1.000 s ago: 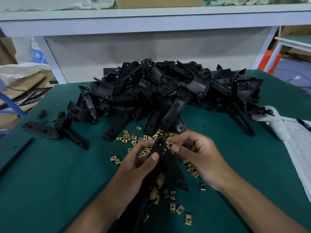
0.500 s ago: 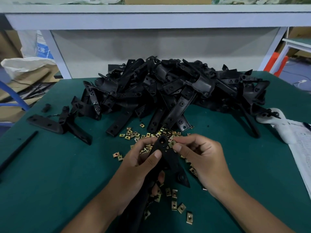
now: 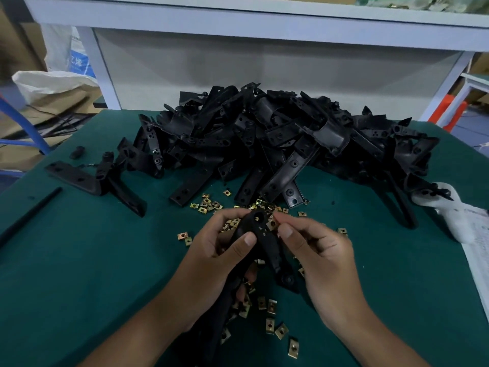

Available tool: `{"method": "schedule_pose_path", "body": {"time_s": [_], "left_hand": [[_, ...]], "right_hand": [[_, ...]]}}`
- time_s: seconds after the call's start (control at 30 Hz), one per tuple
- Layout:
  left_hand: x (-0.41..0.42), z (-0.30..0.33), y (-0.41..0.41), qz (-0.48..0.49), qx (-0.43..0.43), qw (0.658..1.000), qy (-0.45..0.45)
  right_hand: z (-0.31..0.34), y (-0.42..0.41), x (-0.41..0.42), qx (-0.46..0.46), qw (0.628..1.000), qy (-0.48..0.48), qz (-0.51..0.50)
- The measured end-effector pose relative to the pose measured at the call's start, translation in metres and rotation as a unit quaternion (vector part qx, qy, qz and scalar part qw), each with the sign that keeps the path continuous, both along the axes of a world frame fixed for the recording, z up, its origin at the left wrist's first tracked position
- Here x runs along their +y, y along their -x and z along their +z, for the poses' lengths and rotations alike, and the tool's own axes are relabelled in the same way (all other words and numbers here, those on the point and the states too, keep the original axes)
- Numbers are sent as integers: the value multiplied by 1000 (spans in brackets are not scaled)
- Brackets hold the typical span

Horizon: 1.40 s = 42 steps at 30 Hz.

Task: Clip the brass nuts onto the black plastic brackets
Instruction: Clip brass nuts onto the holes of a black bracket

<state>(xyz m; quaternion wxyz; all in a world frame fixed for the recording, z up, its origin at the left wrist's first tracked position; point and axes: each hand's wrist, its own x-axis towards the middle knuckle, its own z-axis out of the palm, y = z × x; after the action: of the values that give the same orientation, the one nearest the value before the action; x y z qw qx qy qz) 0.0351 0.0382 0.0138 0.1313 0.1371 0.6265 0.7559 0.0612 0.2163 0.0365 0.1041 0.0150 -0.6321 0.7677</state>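
Note:
My left hand [image 3: 217, 258] grips a black plastic bracket [image 3: 260, 234] above the green table, thumb pressed on its face. At the bracket's upper right edge, my right hand [image 3: 317, 250] pinches a brass nut [image 3: 272, 224] between thumb and forefinger. Several loose brass nuts [image 3: 270, 308] lie scattered under and around both hands. A large heap of black brackets [image 3: 277, 139] fills the middle of the table behind them.
A lone bracket [image 3: 92, 178] and a thin black rod [image 3: 29, 215] lie at the left of the green table [image 3: 79, 274]. A white object [image 3: 455, 215] and a printed sheet [image 3: 479, 250] sit at the right edge. A white shelf frame [image 3: 238, 19] rises behind.
Both hands have stayed together on the bracket, the right fingers shifting slightly at its top edge with the nut. The camera view has drifted a little.

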Motion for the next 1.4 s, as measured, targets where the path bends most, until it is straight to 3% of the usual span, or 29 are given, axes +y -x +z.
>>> {"method": "schedule_pose_path", "body": {"time_s": [0.3,0.5,0.57,0.63,0.67,0.73,0.77,0.83,1.07,1.27,1.4], "left_hand": [[4,-4,-1,61,64,996,20],[4,-9,0,55,47,997,-5],[6,-8,0,56,35,997,-32],[5,-7,3,67,23,995,-63],[3,-6,6,76,17,994,-79],[-3,-6,9,92,4,990,-103],[-5,-5,11,99,-1,989,-107],[-8,-6,13,116,-5,987,-109],[-1,-8,11,116,-13,985,-123],[3,-6,7,88,3,988,-130],[2,-5,6,75,12,989,-124]], "right_hand": [[0,-4,-1,-2,997,-31,67],[-4,4,11,-39,985,-48,164],[-3,9,19,-34,980,-88,174],[-7,17,29,-20,973,-210,94],[-10,21,34,-15,949,-311,43],[-17,25,41,-16,856,-516,31],[-22,25,43,-22,812,-581,47],[-29,26,45,-11,781,-622,56],[-32,26,42,48,796,-603,9],[-22,27,42,13,884,-467,-21],[-15,29,43,-53,958,-281,5]]}}
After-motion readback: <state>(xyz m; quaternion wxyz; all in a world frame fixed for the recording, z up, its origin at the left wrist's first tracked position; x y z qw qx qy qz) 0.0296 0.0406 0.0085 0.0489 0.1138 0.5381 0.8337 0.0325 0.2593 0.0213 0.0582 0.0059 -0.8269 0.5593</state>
